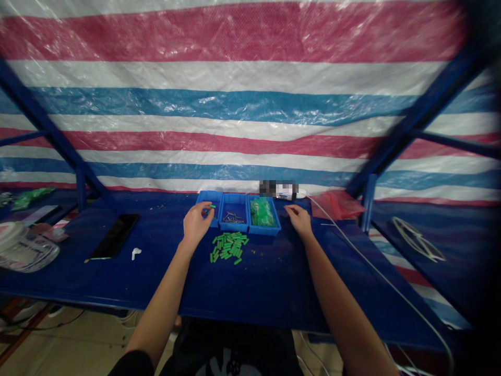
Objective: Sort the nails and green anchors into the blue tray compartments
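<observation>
My left hand is over the left blue bin, its thumb and fingertips closed on a small green wall plug. Just right of the bins, my right hand hovers low by the table with its fingertips pressed together; whatever they may hold is too small to make out. Loose metal screws lie in the middle blue bin. Clear bags of green pieces fill the right blue bin. In front of the bins, a pile of green wall plugs is spread on the table.
The blue table carries a black phone, a white earbud and a clear plastic jar on the left. Behind my right hand are red bags and a white cable. Striped sheeting hangs behind.
</observation>
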Motion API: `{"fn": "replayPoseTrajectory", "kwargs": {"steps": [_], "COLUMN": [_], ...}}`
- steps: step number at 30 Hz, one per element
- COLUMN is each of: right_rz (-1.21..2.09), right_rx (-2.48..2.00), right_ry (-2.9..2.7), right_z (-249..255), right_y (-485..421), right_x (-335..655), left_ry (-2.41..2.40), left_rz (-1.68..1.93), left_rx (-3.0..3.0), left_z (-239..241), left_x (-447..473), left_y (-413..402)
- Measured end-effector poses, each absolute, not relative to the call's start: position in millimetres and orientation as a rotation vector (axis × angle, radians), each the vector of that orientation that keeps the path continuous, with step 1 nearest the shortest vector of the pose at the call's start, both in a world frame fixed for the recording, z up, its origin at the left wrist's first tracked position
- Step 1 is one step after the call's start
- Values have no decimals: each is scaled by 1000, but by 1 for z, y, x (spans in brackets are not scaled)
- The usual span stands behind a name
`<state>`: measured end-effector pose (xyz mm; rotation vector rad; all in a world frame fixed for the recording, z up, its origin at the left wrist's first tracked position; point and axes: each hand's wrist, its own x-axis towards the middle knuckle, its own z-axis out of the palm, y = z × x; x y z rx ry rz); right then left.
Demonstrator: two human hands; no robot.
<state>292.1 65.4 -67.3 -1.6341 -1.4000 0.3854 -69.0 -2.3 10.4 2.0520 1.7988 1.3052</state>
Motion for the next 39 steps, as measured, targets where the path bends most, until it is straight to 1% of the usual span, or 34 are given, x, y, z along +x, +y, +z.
{"fn": "replayPoseTrajectory", "kwargs": {"steps": [3, 7, 10, 13, 16, 21, 27, 39], "right_rz": [388, 385, 383, 381, 384, 382, 409, 401], "right_rx": [-1647, -1643, -1639, -1644, -1638, -1639, -1631, -1662], "right_ry": [-1393, -1397, -1402, -1405, -1405, -1403, -1385, -1384], "right_z": [-66, -64, -65, -67, -68, -67, -64, -62], "right_y": [65, 64, 64, 65, 66, 65, 64, 62], "right_x": [291, 291, 291, 292, 293, 292, 290, 289], "left_ry": [1777, 1421, 1088, 887, 823, 858, 849, 774], "left_rz": [1286, 1178, 926, 646, 448, 264, 221, 346], "left_rx": [2082, 2105, 2179, 2232, 2326, 2458, 2477, 2492], "left_z": [10, 11, 13, 13, 11, 9, 10, 7], "left_x": [-70, -60, -49, -38, -32, -29, -30, -23], "left_y": [-1, -6, -16, -26, -32, -35, -36, -37]}}
